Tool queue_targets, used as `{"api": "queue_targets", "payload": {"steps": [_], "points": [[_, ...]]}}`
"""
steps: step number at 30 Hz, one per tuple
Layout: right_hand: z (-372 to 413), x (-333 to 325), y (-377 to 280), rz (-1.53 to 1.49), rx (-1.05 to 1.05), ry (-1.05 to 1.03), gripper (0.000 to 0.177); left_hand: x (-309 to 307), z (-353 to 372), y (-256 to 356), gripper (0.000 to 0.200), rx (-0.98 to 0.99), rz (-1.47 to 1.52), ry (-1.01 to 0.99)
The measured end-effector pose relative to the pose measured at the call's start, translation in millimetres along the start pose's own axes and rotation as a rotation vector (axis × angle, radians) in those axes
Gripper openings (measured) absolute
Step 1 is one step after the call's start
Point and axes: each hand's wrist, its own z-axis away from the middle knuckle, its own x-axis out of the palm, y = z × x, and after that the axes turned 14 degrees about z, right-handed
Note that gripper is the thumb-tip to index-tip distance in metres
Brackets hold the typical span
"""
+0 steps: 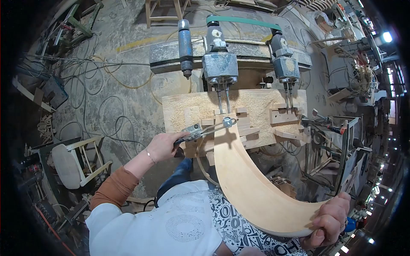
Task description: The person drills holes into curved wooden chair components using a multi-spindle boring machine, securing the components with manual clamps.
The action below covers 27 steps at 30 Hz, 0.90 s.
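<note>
A curved wooden piece (252,187) runs from the machine bed down to the lower right. My right hand (329,222) is closed around its lower right end. Its upper end lies on the sawdust-covered board (177,113), under the arm of a metal toggle clamp (194,131). My left hand (164,147) is wrapped round the handle of that clamp, left of the piece. Two drill bits (224,98) on the middle drilling head (220,66) point at the upper end of the piece.
A second drilling head (286,68) faces wooden blocks (284,116) on the right. Another clamp with a red-tipped handle (337,129) is beside them. A blue cylindrical tool (185,49) stands at left. Hoses (115,111) cross the floor, and a chair (70,166) is at far left.
</note>
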Motion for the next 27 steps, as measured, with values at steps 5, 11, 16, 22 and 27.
{"api": "queue_targets", "payload": {"steps": [5,11,16,22,27], "points": [[-2.8,-0.4,-4.8,0.006,0.028,-0.024,0.026,-3.7,-0.2,6.5,0.058,-0.026,-0.009,-0.018],[-1.9,1.1,-2.7,-0.02,0.025,0.0,0.027,-2.4,0.8,3.3,0.056,0.012,-0.002,0.0],[-7.6,-1.1,-8.2,0.007,0.055,-0.043,0.026,-3.5,0.7,3.4,0.054,-0.014,-0.011,-0.007],[-0.4,-5.4,14.8,-0.061,-0.054,-0.075,0.024,7.7,2.1,1.6,0.055,0.006,0.065,0.009],[0.0,-10.6,-2.6,-0.009,0.036,-0.108,0.024,5.0,-0.2,5.4,0.059,0.017,0.046,0.016]]}}
